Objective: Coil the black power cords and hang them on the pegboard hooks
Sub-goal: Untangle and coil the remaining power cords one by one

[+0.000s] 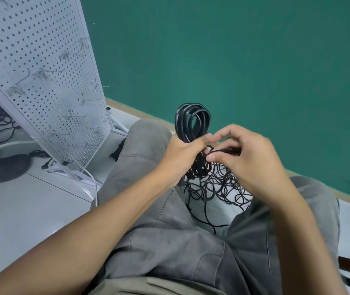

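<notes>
Left hand (179, 155) grips coiled black cord (193, 124) mid-bundle; right hand (248, 158) pinches its loose end (223, 150); tangled cords (218, 188) on floor below; pegboard (42, 71) left.

Open floor (31, 209) left of the knees, bounded by leaning pegboard (42, 60) with protruding hooks (21, 81); white cable (91, 177) and dark shoe (4, 167) at its foot. Between the knees, floor blocked by tangled cord pile (218, 186); green wall (255, 60) close behind
</notes>
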Motion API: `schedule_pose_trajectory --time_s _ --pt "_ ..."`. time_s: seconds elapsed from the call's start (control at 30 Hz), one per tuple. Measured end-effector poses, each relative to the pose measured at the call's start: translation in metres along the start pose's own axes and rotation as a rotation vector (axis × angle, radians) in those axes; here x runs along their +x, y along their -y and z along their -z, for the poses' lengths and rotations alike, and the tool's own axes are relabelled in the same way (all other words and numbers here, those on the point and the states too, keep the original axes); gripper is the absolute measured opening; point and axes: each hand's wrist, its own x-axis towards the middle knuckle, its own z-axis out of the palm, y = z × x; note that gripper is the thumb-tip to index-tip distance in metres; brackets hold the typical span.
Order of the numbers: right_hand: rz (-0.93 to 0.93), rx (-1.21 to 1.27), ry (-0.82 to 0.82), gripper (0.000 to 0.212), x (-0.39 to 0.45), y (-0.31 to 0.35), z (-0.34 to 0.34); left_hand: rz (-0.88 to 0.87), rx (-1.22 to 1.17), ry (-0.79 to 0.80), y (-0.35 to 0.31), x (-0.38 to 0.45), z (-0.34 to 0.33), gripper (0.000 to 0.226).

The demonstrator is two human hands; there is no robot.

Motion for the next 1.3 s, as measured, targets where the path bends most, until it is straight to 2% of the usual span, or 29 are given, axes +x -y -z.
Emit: schedule_pose_trajectory --time_s 0.07,0.17,0.33,0.37,0.5,0.6,0.7,0.87,1.03,1.17,1.3 --pt "-0.009 -0.008 -0.112 0.039 0.004 0.002 0.004 0.028 -0.039 0.077 0.001 -0.006 -0.004 0.018" --pt "-0.053 0.01 -0.184 0.049 0.01 -0.003 0.004 0.113 -0.084 0.158 -0.003 -0.01 -0.003 0.038" --pt "-0.049 0.235 -0.133 0.025 0.014 -0.017 -0.002 0.221 -0.248 0.314 -0.002 -0.006 0.006 0.055" --pt "-0.036 0.262 -0.134 0.021 0.014 -0.021 -0.003 0.231 -0.258 0.337 -0.001 -0.005 0.007 0.053" --pt "-0.08 0.266 -0.094 0.01 0.013 -0.041 -0.015 0.279 -0.244 0.332 -0.006 -0.003 0.009 0.021" --pt "-0.138 0.253 -0.009 0.005 0.007 -0.059 -0.03 0.31 -0.319 0.279 -0.007 0.0 0.012 0.02" --pt "-0.161 0.339 0.028 0.007 0.002 -0.065 -0.04 0.313 -0.289 0.225 -0.007 0.004 0.015 0.022" --pt "-0.276 0.543 -0.198 0.007 -0.002 -0.05 -0.035 0.299 -0.23 0.17 -0.007 0.009 0.018 0.035" --pt "-0.257 0.684 -0.353 0.011 -0.011 -0.031 -0.02 0.297 -0.075 0.232 -0.008 0.007 0.016 0.023" --pt "-0.173 0.627 -0.391 0.02 -0.01 -0.02 -0.018 0.335 -0.062 0.284 -0.002 0.007 0.014 0.03" --pt "-0.112 0.485 -0.454 0.021 -0.006 -0.011 -0.022 0.249 -0.078 0.388 -0.001 0.002 0.008 0.012"
